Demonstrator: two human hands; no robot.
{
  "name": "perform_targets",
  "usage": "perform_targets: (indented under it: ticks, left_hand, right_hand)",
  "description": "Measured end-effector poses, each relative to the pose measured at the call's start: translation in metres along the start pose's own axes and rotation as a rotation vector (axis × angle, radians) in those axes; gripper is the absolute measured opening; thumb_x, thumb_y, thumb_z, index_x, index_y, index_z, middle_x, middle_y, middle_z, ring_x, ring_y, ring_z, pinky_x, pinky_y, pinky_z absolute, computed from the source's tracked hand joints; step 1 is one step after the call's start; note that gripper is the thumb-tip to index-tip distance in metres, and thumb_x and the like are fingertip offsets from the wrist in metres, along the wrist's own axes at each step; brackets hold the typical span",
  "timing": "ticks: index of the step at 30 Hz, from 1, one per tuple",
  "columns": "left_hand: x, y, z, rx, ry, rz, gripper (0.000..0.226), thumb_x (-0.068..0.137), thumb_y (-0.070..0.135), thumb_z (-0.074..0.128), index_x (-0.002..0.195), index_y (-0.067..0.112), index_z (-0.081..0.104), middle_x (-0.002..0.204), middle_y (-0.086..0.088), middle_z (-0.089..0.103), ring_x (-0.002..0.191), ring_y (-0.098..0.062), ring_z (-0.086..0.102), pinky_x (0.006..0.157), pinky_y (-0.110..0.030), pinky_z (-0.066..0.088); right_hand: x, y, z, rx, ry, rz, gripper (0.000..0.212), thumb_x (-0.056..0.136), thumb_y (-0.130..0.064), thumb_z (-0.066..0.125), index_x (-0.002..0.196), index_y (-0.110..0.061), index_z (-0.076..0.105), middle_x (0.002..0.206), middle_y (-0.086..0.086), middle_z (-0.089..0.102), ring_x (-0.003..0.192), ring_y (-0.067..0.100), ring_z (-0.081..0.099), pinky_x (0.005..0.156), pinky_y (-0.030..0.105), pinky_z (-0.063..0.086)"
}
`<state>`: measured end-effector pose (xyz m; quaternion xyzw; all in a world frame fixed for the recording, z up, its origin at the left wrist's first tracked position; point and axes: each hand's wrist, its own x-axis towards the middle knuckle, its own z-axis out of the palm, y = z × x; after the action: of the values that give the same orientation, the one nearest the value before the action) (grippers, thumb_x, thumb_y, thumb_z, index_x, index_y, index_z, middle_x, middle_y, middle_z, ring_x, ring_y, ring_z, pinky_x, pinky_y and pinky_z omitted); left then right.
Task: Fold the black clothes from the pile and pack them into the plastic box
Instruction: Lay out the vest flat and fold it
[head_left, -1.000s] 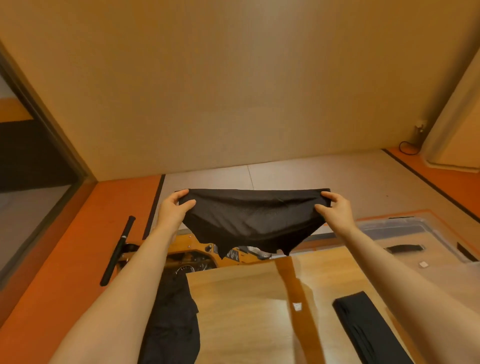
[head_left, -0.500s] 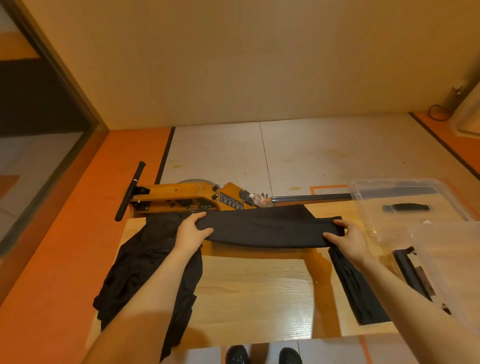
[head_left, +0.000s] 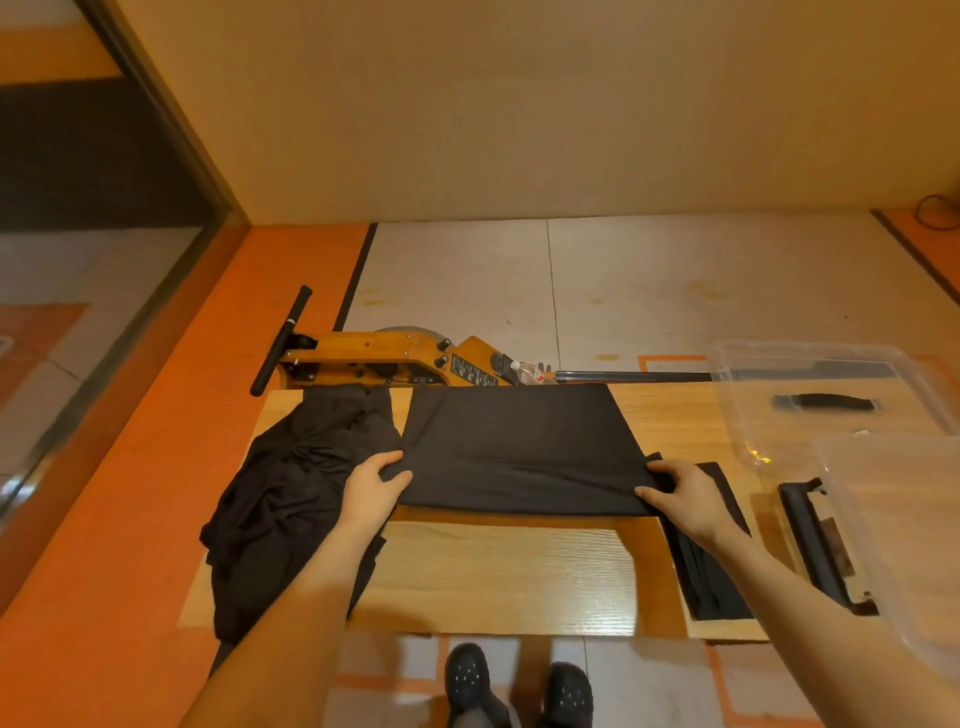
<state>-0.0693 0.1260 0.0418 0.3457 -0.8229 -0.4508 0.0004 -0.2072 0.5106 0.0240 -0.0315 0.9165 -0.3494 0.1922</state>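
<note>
We're looking down on a pale wooden table (head_left: 498, 571) standing on orange-and-grey floor (head_left: 675, 291) before a plain beige wall (head_left: 519, 104). Our left hand (head_left: 371, 488) and right hand (head_left: 685, 493) each pinch a near corner of the black garment (head_left: 519, 447), spread flat mid-table between the pile (head_left: 291, 493) and the plastic box (head_left: 831, 395). The label on the wooden machine (head_left: 415, 358) behind is too small to read.

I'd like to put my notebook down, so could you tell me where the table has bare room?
Free: the wood strip between the spread black cloth and the table's near edge. Crowded: the black pile covers the left side; a folded piece and the plastic box fill the right.
</note>
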Motion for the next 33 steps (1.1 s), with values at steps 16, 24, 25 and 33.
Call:
perform_targets:
  ticks: [16,24,25,33]
  left_hand:
    - [0.01,-0.02,-0.006,-0.019,-0.071,-0.073,0.03,0.093,0.022,0.061,0.121,0.012,0.064,0.122,-0.006,0.063,0.114,-0.022,0.057,0.098,-0.039,0.048]
    - [0.047,-0.001,-0.001,-0.023,-0.043,-0.02,0.037,0.095,0.021,0.059,0.131,0.012,0.057,0.132,-0.006,0.056,0.124,-0.022,0.05,0.103,-0.035,0.042]
    - [0.053,0.002,0.0,-0.027,-0.048,-0.018,0.037,0.095,0.021,0.059,0.131,0.013,0.056,0.133,-0.006,0.056,0.123,-0.023,0.051,0.103,-0.036,0.043]
    - [0.111,0.029,0.013,0.062,-0.06,0.002,0.053,0.095,0.028,0.058,0.144,0.016,0.04,0.152,-0.008,0.033,0.138,-0.028,0.032,0.113,-0.044,0.029]
  right_hand:
    - [0.027,-0.001,0.013,0.127,-0.234,0.123,0.019,0.084,-0.024,0.076,0.094,-0.007,0.073,0.093,0.009,0.072,0.089,0.024,0.068,0.075,0.032,0.055]
    - [0.05,-0.01,0.022,0.208,-0.026,0.129,0.045,0.086,-0.012,0.073,0.128,-0.008,0.058,0.122,0.011,0.062,0.108,0.03,0.063,0.091,0.052,0.055]
    - [0.054,-0.012,0.022,0.21,-0.014,0.132,0.045,0.086,-0.011,0.072,0.128,-0.008,0.057,0.123,0.011,0.062,0.109,0.03,0.063,0.091,0.052,0.055]
    - [0.088,-0.035,0.021,0.109,0.074,0.112,0.064,0.085,-0.009,0.073,0.142,-0.01,0.043,0.142,0.014,0.046,0.126,0.031,0.05,0.107,0.046,0.044]
